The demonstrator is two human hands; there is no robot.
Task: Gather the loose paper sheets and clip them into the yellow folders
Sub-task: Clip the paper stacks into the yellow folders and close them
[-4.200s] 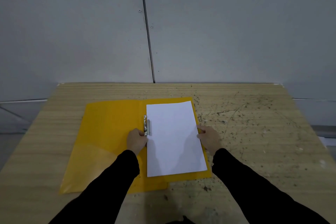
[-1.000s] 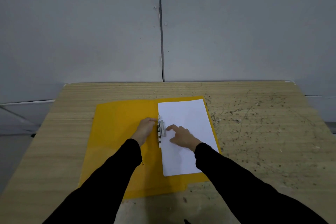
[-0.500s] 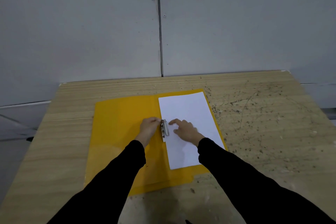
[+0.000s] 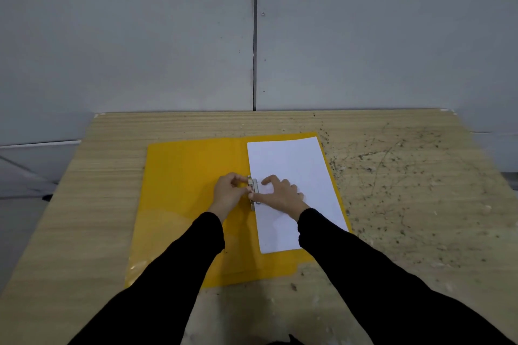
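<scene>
Head view: yellow folder lies open on table, paper sheets on its right half with their edge at metal clip. Best to keep sheets square and press clip fully down. Left hand pinches clip; right hand has fingers spread, pressing sheets, thumb by clip.

Left hand, right hand on clip

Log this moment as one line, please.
stage: clipping | left hand: pinches metal clip | right hand: presses paper sheet beside clip | yellow folder: open flat on table
</scene>
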